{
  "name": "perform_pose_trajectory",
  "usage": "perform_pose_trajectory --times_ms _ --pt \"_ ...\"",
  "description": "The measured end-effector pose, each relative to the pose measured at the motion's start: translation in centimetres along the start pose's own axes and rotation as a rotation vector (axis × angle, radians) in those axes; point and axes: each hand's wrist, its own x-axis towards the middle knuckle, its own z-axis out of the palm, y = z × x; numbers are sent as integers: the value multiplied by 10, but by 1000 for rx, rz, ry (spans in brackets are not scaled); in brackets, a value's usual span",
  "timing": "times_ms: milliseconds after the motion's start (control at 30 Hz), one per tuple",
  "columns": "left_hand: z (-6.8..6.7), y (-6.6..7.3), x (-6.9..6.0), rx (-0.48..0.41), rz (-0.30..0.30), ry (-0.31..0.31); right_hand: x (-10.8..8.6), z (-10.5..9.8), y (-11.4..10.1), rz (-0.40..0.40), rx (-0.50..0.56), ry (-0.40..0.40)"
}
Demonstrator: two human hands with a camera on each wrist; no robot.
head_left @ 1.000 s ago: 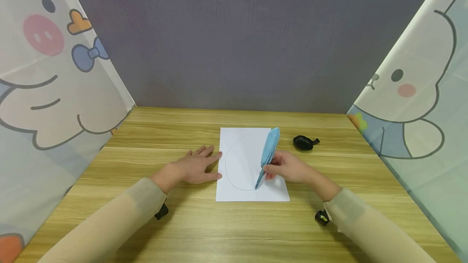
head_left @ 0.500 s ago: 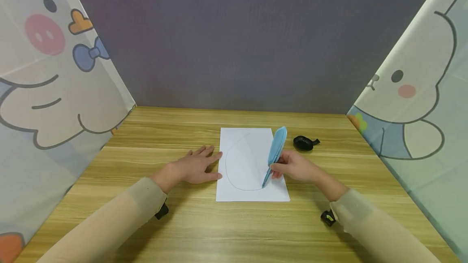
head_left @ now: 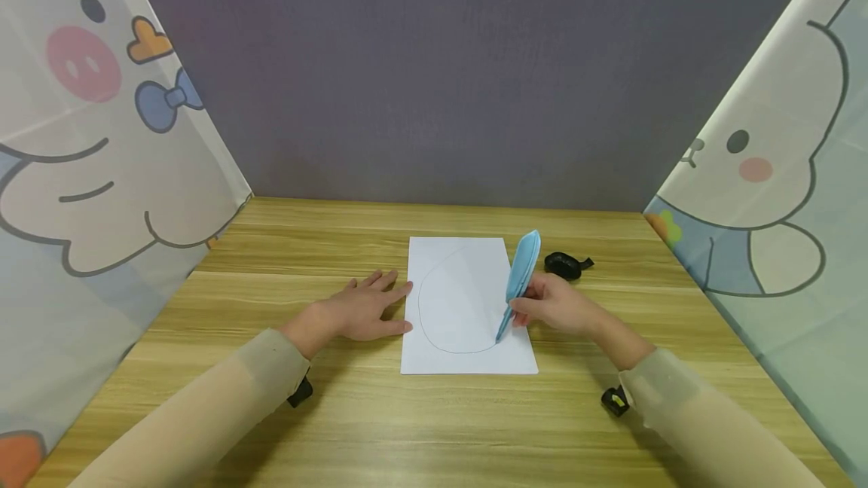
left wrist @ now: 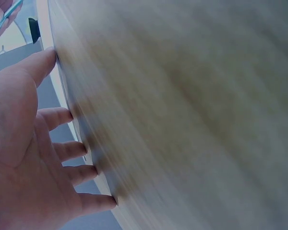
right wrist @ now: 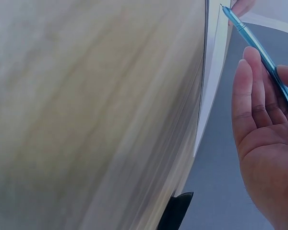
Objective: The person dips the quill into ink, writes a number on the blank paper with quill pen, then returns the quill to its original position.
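The right hand pinches a blue feather pen between thumb and fingers, the pen tilted, its tip on the white paper at the end of a thin curved line. The left hand lies spread on the tabletop, its thumb and forefinger at the paper's left edge. A small black object sits beyond the right hand.

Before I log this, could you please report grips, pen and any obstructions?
Right grip pinching pen, tip at end of line on paper. Left grip spread, touching paper's left edge. Black object off paper, near right grip; nothing seen blocking pen.
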Motion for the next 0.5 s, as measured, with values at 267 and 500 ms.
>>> perform_pose_trajectory --times_ms 267,500 --pt "0 0 0 -3 3 3 0 -5 3 21 33 13" --pt "1 0 1 3 2 5 2 -8 5 28 -5 36"
